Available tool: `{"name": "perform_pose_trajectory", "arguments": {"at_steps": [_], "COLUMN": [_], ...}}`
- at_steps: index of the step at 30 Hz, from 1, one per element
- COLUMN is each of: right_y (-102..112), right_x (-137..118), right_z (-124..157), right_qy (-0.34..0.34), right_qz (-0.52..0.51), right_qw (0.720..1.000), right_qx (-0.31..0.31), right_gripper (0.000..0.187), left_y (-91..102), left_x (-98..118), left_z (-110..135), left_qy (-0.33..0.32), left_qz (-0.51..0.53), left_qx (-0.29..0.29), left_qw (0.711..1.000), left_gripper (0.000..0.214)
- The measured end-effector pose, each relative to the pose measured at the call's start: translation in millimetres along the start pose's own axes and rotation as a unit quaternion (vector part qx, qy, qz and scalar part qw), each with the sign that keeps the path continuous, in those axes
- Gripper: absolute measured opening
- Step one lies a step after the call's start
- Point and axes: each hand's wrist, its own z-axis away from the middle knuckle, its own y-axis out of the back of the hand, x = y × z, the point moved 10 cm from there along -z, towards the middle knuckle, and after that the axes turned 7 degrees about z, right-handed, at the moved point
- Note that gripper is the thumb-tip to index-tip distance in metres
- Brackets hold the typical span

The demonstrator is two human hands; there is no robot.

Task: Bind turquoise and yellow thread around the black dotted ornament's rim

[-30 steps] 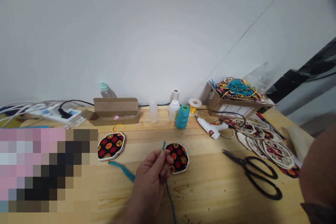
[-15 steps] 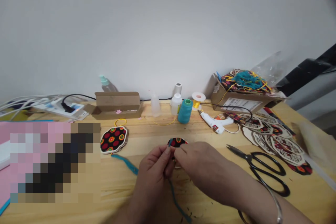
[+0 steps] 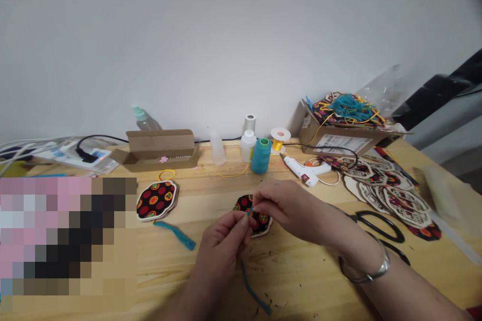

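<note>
Between finger and thumb, my left hand (image 3: 226,241) pinches a teal thread bundle (image 3: 254,291), whose loose end trails down across the wood below the fingers. My right hand (image 3: 286,208) is closed just above, fingertips pinched on a short teal end near the left thumb. Behind the fingers lies a black patterned ornament (image 3: 263,221) with red and orange flowers and a pale scalloped edge, partly covered by both hands. To the left rests a stack of similar ornaments (image 3: 156,200) with a yellow loop and a teal tassel (image 3: 175,233).
Large black-handled scissors (image 3: 380,225) lie partly under my right forearm. A white glue gun (image 3: 307,170), a teal thread cone (image 3: 261,155) and a yellow cord spool (image 3: 279,141) stand behind. Wooden cutouts (image 3: 406,205) and a filled cardboard box (image 3: 339,143) are at right.
My right hand has lifted and shifted up at the ornament, its wrist turning, uncovering more of the pattern. My left hand keeps its pinch. The whole view has shifted slightly.
</note>
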Motion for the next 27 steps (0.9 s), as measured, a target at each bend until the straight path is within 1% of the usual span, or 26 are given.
{"name": "perform_pose_trajectory", "arguments": {"at_steps": [2, 5, 7, 11, 13, 15, 16, 17, 18, 20, 22, 24, 25, 27], "right_y": [8.0, 12.5, 11.3, 6.7, 9.6, 16.6, 18.7, 18.1, 14.4, -0.9, -20.4, -39.6, -48.1, -61.7], "right_x": [9.7, 28.1, 37.7, 49.8, 61.2, 71.7, 74.2, 74.6, 73.0, 65.4, 54.8, 45.5, 41.9, 36.7], "right_z": [-1.1, -0.3, 0.8, 0.6, 3.3, 8.7, 11.0, 12.2, 12.3, 11.1, 10.0, 9.4, 9.0, 8.3], "right_qy": [-0.022, -0.073, -0.099, -0.118, -0.148, -0.185, -0.199, -0.209, -0.217, -0.229, -0.236, -0.241, -0.243, -0.246], "right_qz": [-0.059, -0.146, -0.207, -0.33, -0.339, -0.297, -0.276, -0.264, -0.264, -0.29, -0.328, -0.386, -0.426, -0.513], "right_qw": [0.997, 0.981, 0.965, 0.926, 0.914, 0.914, 0.916, 0.919, 0.921, 0.921, 0.913, 0.891, 0.871, 0.822], "right_qx": [0.05, 0.105, 0.125, 0.14, 0.167, 0.204, 0.211, 0.206, 0.187, 0.124, 0.055, 0.002, -0.017, -0.043], "right_gripper": [0.013, 0.01, 0.008, 0.008, 0.011, 0.018, 0.024, 0.03, 0.035, 0.038, 0.035, 0.031, 0.029, 0.029], "left_y": [0.6, 2.4, 2.4, 3.5, 4.8, 5.7, 6.4, 7.2, 8.0, 9.1, 9.8, 10.0, 9.9, 9.2], "left_x": [3.5, 6.8, 6.4, 4.8, 6.8, 9.6, 10.8, 11.8, 12.5, 14.0, 15.5, 17.1, 17.8, 18.9], "left_z": [0.3, 1.0, 1.2, 1.8, 2.4, 2.8, 2.8, 2.9, 2.9, 2.8, 2.9, 3.1, 3.2, 3.1], "left_qy": [-0.009, -0.015, -0.013, -0.004, -0.008, -0.015, -0.019, -0.022, -0.026, -0.035, -0.044, -0.053, -0.056, -0.062], "left_qz": [-0.009, -0.022, -0.021, -0.013, -0.004, 0.011, 0.02, 0.026, 0.03, 0.032, 0.025, 0.007, -0.005, -0.026], "left_qx": [0.01, 0.028, 0.03, 0.04, 0.053, 0.063, 0.068, 0.072, 0.075, 0.075, 0.072, 0.068, 0.066, 0.061], "left_qw": [1.0, 0.999, 0.999, 0.999, 0.999, 0.998, 0.997, 0.997, 0.996, 0.996, 0.996, 0.996, 0.996, 0.996], "left_gripper": [0.016, 0.019, 0.02, 0.02, 0.02, 0.019, 0.019, 0.018, 0.018, 0.017, 0.017, 0.017, 0.018, 0.018]}}
